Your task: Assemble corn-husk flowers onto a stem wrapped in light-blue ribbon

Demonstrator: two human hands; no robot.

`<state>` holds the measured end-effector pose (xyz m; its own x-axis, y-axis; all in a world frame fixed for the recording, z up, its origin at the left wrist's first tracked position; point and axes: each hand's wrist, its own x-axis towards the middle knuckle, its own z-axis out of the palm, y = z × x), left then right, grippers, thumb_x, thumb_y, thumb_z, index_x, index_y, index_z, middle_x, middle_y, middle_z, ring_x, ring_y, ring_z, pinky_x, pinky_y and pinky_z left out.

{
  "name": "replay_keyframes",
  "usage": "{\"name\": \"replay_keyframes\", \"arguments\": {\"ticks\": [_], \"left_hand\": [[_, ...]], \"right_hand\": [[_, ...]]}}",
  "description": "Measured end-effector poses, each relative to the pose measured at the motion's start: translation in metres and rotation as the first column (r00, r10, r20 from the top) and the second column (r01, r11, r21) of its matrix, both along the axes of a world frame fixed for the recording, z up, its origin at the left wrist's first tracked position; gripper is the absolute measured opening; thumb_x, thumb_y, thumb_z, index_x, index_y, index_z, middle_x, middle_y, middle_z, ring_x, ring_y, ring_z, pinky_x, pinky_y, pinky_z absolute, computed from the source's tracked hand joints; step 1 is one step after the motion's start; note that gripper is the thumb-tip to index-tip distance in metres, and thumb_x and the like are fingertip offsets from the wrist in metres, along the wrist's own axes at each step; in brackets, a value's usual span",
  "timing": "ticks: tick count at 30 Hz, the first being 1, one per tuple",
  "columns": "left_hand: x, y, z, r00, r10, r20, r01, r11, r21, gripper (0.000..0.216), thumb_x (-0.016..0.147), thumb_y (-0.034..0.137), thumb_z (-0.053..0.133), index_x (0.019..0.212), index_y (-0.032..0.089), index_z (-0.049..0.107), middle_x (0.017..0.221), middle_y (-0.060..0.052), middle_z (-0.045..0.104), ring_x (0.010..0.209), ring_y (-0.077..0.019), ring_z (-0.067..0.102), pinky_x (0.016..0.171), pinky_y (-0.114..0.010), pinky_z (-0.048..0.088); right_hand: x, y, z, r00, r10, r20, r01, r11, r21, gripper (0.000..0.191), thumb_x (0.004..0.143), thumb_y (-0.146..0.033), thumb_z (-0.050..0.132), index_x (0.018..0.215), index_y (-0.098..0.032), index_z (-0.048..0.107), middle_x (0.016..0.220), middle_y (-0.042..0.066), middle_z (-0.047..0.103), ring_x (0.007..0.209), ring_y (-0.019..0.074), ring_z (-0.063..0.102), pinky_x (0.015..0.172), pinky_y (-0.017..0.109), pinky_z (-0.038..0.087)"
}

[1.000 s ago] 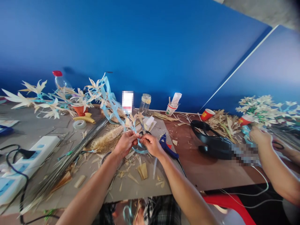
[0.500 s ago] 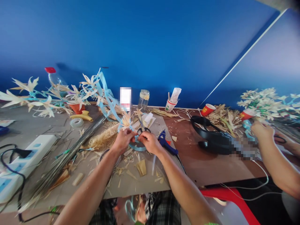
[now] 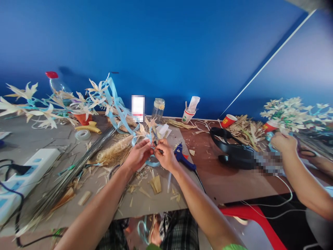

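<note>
Blue ribbon (image 3: 116, 102) ran up-left from the pinch, above table (image 3: 229, 180). Left hand (image 3: 137, 156) & right hand (image 3: 166, 157) met fingertip-to-fingertip, both pinching it; straw flower (image 3: 151, 123) just behind, prob. attached.

A: How many cups on the bench?
B: Three: one white cup (image 3: 187, 117) and a red cup (image 3: 229, 121) at the far edge, and another red cup (image 3: 270, 125) at the right edge.
A: Bottles?
B: One bottle (image 3: 53, 83), one jar (image 3: 158, 108). One glue gun (image 3: 183, 158), one tape roll (image 3: 82, 134), one power strip (image 3: 31, 166).
A: Hands?
B: Three in plain sight: left hand (image 3: 137, 155), right hand (image 3: 166, 155), and a neighbour's hand (image 3: 282, 143).
</note>
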<state>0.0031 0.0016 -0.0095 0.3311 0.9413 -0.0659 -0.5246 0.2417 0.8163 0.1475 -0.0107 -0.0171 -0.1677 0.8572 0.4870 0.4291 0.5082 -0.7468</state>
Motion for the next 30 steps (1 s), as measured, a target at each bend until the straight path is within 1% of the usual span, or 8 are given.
{"name": "replay_keyframes", "arguments": {"ticks": [3,7,11,14,19,23,26,30], "left_hand": [[-0.0038,-0.0006,0.0034,0.992,-0.042,0.117,0.053,0.995,-0.084,0.03,0.067,0.022,0.075,0.093,0.01,0.067,0.077,-0.004,0.066,0.058,-0.0078,0.057,0.062,-0.021,0.047],[-0.007,0.0014,0.0021,0.986,-0.057,0.158,0.076,0.99,-0.118,0.02,0.067,0.018,0.075,0.084,0.008,0.069,0.067,-0.002,0.061,0.053,-0.0052,0.051,0.062,-0.02,0.048],[-0.0071,0.0018,0.0008,0.982,-0.075,0.17,0.09,0.993,-0.08,0.016,0.067,0.019,0.076,0.075,0.009,0.066,0.059,0.001,0.055,0.051,-0.0042,0.047,0.059,-0.018,0.046],[-0.0057,0.0006,0.0005,0.983,-0.066,0.172,0.078,0.995,-0.065,0.016,0.067,0.021,0.076,0.071,0.01,0.064,0.055,0.002,0.053,0.052,-0.0056,0.049,0.058,-0.019,0.045],[-0.003,-0.0018,0.0013,0.977,0.015,0.212,0.006,0.995,-0.096,0.017,0.065,0.017,0.077,0.068,0.011,0.062,0.073,-0.002,0.064,0.052,-0.0034,0.048,0.058,-0.019,0.046],[-0.0029,-0.0026,0.0032,0.974,-0.005,0.228,0.026,0.996,-0.089,0.015,0.067,0.016,0.075,0.078,0.011,0.065,0.08,-0.003,0.066,0.052,-0.0028,0.048,0.058,-0.019,0.046],[-0.0041,-0.0027,0.0047,0.966,-0.039,0.254,0.058,0.996,-0.066,0.026,0.068,0.016,0.074,0.093,0.011,0.067,0.077,-0.002,0.064,0.054,-0.0032,0.049,0.059,-0.019,0.046],[-0.005,-0.0021,0.005,0.974,-0.007,0.226,0.027,0.996,-0.082,0.026,0.066,0.019,0.076,0.088,0.011,0.067,0.074,-0.001,0.063,0.052,-0.003,0.047,0.057,-0.018,0.044]], "right_hand": [[0.0021,0.0011,0.0026,0.999,0.023,-0.049,-0.024,1.0,-0.012,0.014,0.076,-0.015,0.051,0.063,-0.017,0.056,0.087,0.004,0.046,0.08,0.0139,0.05,0.07,0.025,0.043],[0.0024,0.0028,0.0019,0.987,0.097,-0.129,-0.105,0.993,-0.054,0.016,0.077,-0.021,0.054,0.062,-0.017,0.056,0.084,0.003,0.047,0.081,0.0144,0.05,0.075,0.027,0.042],[0.0019,0.0043,-0.0008,0.964,0.164,-0.209,-0.191,0.975,-0.115,0.017,0.078,-0.025,0.057,0.063,-0.018,0.058,0.083,0.002,0.049,0.082,0.0149,0.05,0.08,0.029,0.041],[0.0011,0.0044,-0.0016,0.953,0.174,-0.247,-0.211,0.969,-0.132,0.017,0.078,-0.027,0.058,0.063,-0.019,0.058,0.083,0.002,0.049,0.083,0.0151,0.05,0.081,0.03,0.041],[-0.0001,0.0024,0.0005,0.942,0.178,-0.285,-0.226,0.963,-0.146,0.018,0.077,-0.03,0.06,0.063,-0.019,0.06,0.085,0.003,0.048,0.084,0.0152,0.049,0.081,0.03,0.042],[0.0006,0.0024,0.0001,0.923,0.196,-0.331,-0.258,0.954,-0.155,0.021,0.079,-0.033,0.06,0.064,-0.019,0.06,0.086,0.003,0.05,0.086,0.0155,0.05,0.081,0.03,0.043],[0.0006,0.0027,-0.0013,0.907,0.204,-0.369,-0.287,0.939,-0.186,0.024,0.08,-0.038,0.06,0.065,-0.019,0.061,0.087,0.003,0.051,0.086,0.0156,0.05,0.081,0.03,0.044],[-0.0001,0.0018,-0.0012,0.921,0.201,-0.333,-0.281,0.936,-0.213,0.028,0.079,-0.042,0.059,0.064,-0.019,0.058,0.088,0.004,0.051,0.086,0.0156,0.051,0.082,0.03,0.044]]}}
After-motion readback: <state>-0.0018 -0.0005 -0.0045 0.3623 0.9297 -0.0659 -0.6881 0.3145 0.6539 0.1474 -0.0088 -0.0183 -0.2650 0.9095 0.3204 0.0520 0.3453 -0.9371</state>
